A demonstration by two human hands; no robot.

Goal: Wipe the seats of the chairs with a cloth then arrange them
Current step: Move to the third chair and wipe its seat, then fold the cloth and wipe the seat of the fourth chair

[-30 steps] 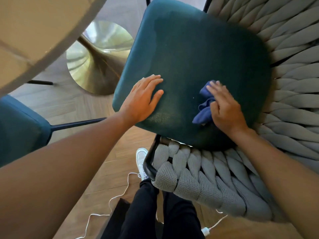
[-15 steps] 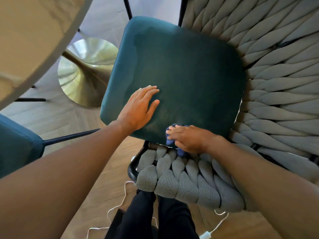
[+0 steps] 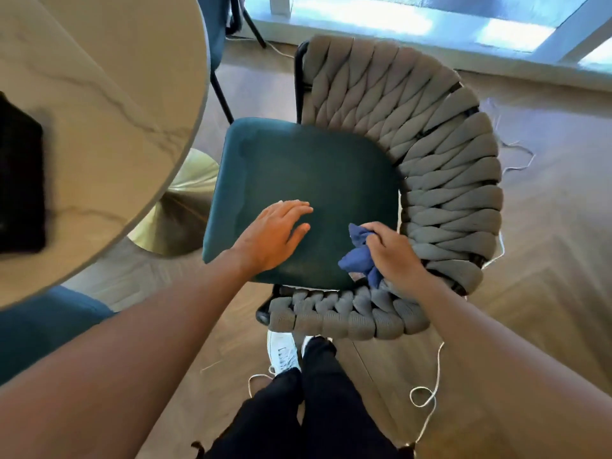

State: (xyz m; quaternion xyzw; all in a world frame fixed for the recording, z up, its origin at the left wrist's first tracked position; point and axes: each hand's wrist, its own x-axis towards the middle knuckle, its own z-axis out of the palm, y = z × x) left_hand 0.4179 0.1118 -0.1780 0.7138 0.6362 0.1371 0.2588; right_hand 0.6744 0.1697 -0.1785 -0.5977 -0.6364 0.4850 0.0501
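A chair with a teal velvet seat and a grey braided rope backrest stands in front of me. My left hand lies flat with straight fingers on the near left part of the seat. My right hand grips a bunched blue cloth at the seat's near right corner, beside the rope back. Part of a second teal chair seat shows at the lower left, and a third chair stands behind the table.
A round marble table top on a brass pedestal base stands left of the chair, with a black object on it. White cables trail over the wooden floor. My legs and white shoe stand just behind the chair.
My right hand moved with the cloth from the seat's middle to its near edge, then to the near right corner, where it bunched the cloth up. The view has pulled back and up.
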